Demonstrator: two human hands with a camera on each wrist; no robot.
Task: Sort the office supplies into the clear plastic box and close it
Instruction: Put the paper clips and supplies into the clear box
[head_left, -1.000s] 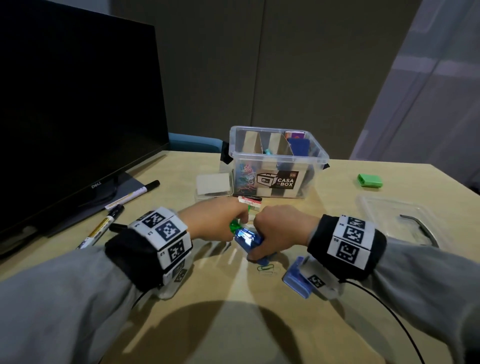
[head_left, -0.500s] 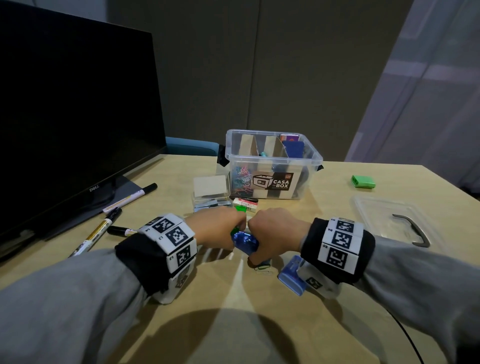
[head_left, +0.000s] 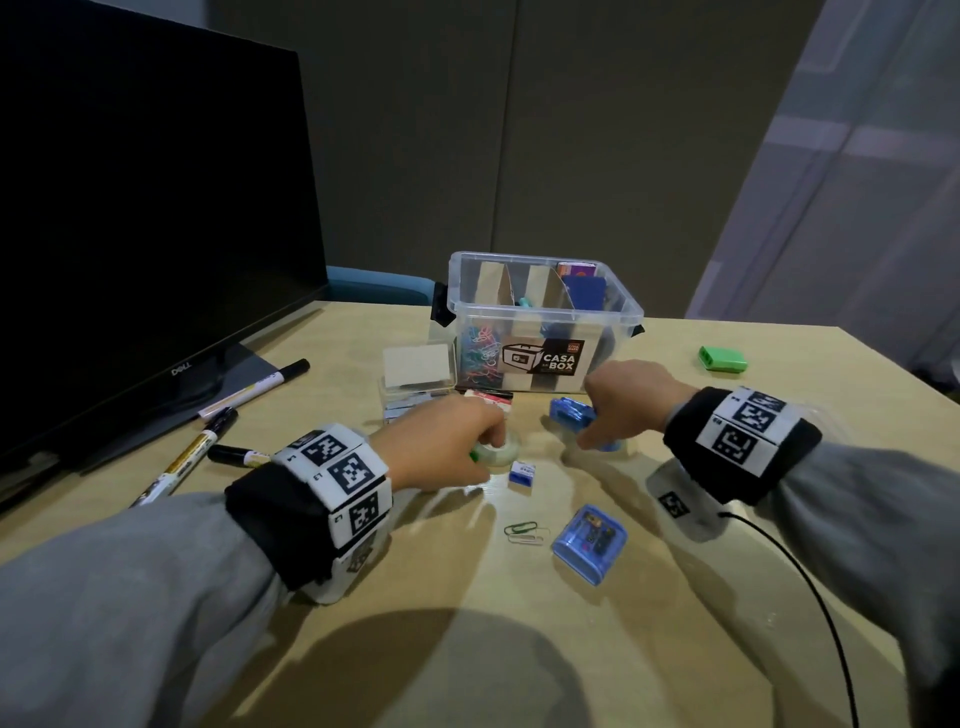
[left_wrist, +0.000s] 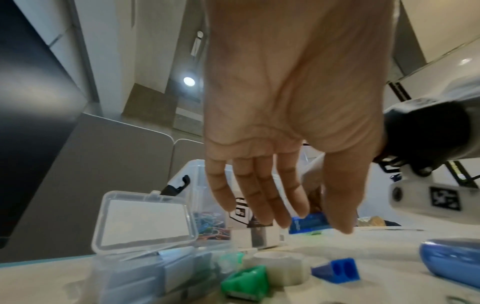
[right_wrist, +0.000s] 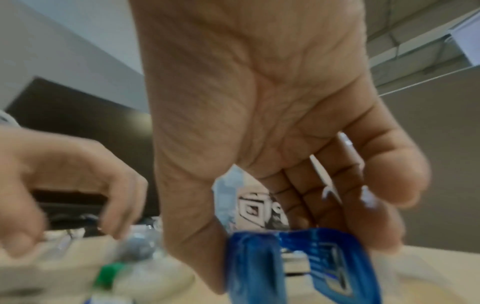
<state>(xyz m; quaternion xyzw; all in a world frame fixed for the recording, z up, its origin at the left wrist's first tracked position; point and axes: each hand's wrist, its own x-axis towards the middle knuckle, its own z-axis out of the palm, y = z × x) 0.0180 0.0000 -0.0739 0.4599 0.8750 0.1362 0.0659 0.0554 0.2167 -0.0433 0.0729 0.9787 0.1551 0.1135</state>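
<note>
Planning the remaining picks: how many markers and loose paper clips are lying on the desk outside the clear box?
Markers: 3
Paper clips: 2
Total: 5

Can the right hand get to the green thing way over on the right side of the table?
Probably yes. Bare table lies between the right hand and the green thing. But that hand already holds a blue tape holder, so it may need to drop that first.

Your room is dim; a ceiling light (left_wrist: 189, 81) glows overhead, your shadow darkens the near tabletop (head_left: 467, 649), and the right wrist view is motion-blurred and warped at its edges.
</note>
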